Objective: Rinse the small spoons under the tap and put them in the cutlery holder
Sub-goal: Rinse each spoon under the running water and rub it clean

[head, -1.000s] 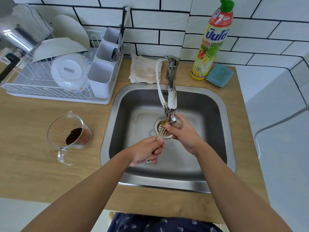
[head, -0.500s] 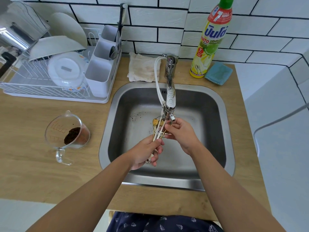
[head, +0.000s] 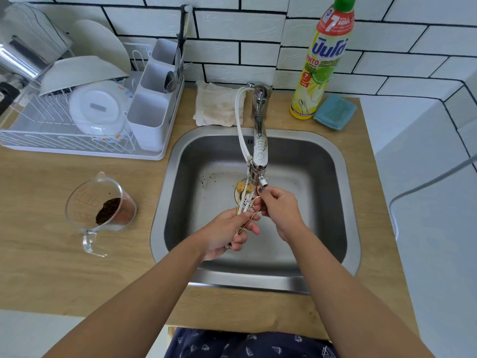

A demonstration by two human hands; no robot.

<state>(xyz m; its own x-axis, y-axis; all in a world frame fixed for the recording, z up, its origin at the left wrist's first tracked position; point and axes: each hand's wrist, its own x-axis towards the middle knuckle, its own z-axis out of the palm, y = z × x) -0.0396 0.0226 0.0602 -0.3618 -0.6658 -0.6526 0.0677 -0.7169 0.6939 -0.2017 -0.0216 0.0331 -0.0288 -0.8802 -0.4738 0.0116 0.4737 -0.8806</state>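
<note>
My left hand (head: 227,231) grips a bunch of small gold spoons (head: 244,195) by their white handles, bowls pointing up under the tap (head: 259,151) over the steel sink (head: 333,161). My right hand (head: 280,205) pinches one thin gold spoon shaft just right of the bunch, below the tap's spout. The white cutlery holder (head: 151,117) stands on the right end of the dish rack at the back left, with a larger spoon and other utensils in its rear compartments. Whether water is running I cannot tell.
A white dish rack (head: 64,140) holds plates and a lid. A clear measuring jug (head: 100,210) with brown grounds sits on the wooden counter left of the sink. Behind the sink lie a cloth (head: 216,107), a dish-soap bottle (head: 322,63) and a blue sponge (head: 334,112).
The spoon bowls have come up into view under the spout, and my right hand has shifted from covering them to pinching one spoon beside the bunch.
</note>
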